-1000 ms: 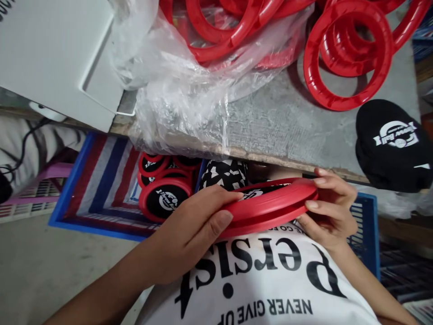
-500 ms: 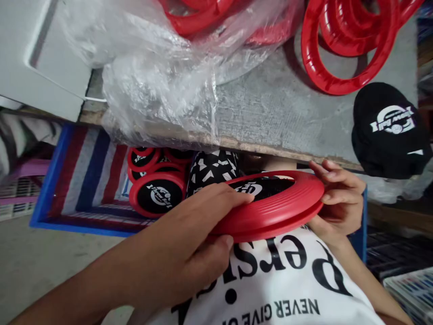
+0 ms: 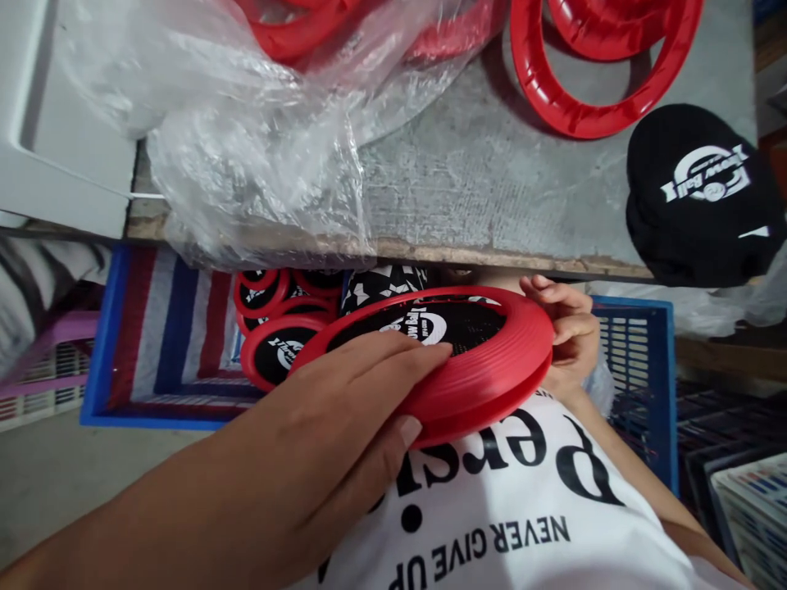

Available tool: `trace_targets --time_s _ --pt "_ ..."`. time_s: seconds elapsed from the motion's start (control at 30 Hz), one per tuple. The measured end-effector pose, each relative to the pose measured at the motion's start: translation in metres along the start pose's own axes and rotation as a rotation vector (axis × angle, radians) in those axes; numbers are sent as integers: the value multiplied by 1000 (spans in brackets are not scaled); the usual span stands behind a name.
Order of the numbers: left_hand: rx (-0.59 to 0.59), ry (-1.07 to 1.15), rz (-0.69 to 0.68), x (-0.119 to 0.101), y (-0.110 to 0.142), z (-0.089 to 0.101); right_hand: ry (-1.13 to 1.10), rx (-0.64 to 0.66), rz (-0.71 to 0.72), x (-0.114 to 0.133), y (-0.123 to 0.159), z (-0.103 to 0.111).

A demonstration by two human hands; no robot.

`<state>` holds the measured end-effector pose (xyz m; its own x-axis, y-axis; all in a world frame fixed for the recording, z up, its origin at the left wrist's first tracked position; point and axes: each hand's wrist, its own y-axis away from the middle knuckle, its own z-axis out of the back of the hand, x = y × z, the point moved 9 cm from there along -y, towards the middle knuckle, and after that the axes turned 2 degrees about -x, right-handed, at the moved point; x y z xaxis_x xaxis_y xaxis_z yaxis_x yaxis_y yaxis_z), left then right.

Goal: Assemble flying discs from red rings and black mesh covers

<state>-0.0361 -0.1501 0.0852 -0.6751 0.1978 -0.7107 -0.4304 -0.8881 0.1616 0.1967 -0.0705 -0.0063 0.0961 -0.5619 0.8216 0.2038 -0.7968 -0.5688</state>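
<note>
A red disc with a black printed centre (image 3: 479, 369) is held over my lap, tilted with its top face toward me. My left hand (image 3: 344, 418) grips its near left rim, fingers over the top and thumb underneath. My right hand (image 3: 562, 332) is curled on the far right rim. To the left, several finished red-and-black discs (image 3: 276, 348) lie stacked in a blue crate (image 3: 102, 360) with a striped lining.
A grey table (image 3: 479, 188) stands ahead, carrying clear plastic wrap (image 3: 258, 156), loose red rings (image 3: 584, 98) and a stack of black printed fabric rounds (image 3: 701, 197). A white panel (image 3: 55, 156) is at the far left. Another blue crate (image 3: 639, 369) sits at my right.
The disc has tilted up, showing more of its black centre, and shifted left. My left hand slid further over the rim; my right hand curled in behind the right edge.
</note>
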Motion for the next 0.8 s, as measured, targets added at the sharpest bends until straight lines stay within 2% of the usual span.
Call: trace_targets --time_s 0.17,0.4,0.63,0.8 --pt "-3 -6 4 -2 0 2 -44 -10 3 2 -1 -1" --pt "-22 -5 37 -6 2 9 -51 -90 -36 7 4 7" --pt "8 -51 -40 -12 -3 12 -24 -159 -119 11 7 19" --pt "19 -31 -107 -14 -7 9 -42 -122 -118 15 6 19"
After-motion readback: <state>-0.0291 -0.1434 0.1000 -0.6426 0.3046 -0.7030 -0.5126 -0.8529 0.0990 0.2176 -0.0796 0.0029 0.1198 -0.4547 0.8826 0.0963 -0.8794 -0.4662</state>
